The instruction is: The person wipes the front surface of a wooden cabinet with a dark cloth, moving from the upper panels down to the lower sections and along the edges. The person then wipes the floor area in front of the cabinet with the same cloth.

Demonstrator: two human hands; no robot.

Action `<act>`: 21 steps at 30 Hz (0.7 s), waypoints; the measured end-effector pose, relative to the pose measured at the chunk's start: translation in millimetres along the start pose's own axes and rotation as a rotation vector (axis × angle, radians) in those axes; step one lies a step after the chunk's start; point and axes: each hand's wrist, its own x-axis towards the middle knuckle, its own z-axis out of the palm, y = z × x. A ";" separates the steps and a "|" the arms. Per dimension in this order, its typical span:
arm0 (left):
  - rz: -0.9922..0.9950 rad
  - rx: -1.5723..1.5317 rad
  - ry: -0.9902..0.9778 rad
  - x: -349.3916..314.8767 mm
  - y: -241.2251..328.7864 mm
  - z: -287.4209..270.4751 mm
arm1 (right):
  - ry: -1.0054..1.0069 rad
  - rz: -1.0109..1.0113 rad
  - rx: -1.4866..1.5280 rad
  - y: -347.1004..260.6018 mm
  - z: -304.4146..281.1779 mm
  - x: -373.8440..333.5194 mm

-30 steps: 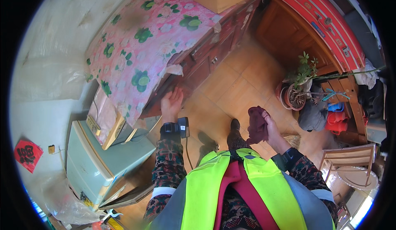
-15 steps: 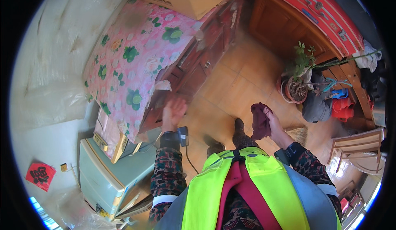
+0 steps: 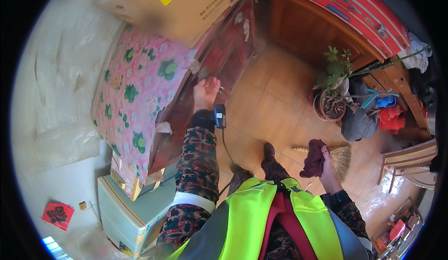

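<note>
My left hand (image 3: 206, 92) is stretched out at the front of the dark red wooden cabinet (image 3: 179, 113), beside a small metal door handle (image 3: 221, 91). It holds nothing; its fingers are loosely bent and apart, and I cannot tell whether they touch the cabinet. A black device (image 3: 219, 116) with a cable is strapped at that wrist. Off to the right, my right hand (image 3: 329, 166) is closed round a crumpled dark maroon cloth (image 3: 313, 158), held above the floor.
A pink flowered cover (image 3: 126, 92) lies over the cabinet, with a cardboard box (image 3: 182, 15) on it. A light-green fridge (image 3: 126, 204) stands at left. At right are a potted plant (image 3: 332, 106), a broom (image 3: 343, 159), a wooden chair (image 3: 408, 162) and a red suitcase (image 3: 359, 13).
My left hand has reached farther forward along the cabinet front, toward the handle. My right hand, still holding the cloth, has moved right and closer to me. The view has shifted.
</note>
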 end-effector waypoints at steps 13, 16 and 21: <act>0.046 -0.220 0.135 39.7 16.2 5.3 | -0.019 -0.137 -0.040 -26.7 36.7 15.2; 0.054 -0.165 0.145 43.5 22.7 7.2 | -0.001 -0.124 -0.051 -27.7 48.5 8.5; 0.012 -0.200 0.165 48.3 27.5 7.4 | 0.052 -0.063 -0.141 -23.9 59.0 7.3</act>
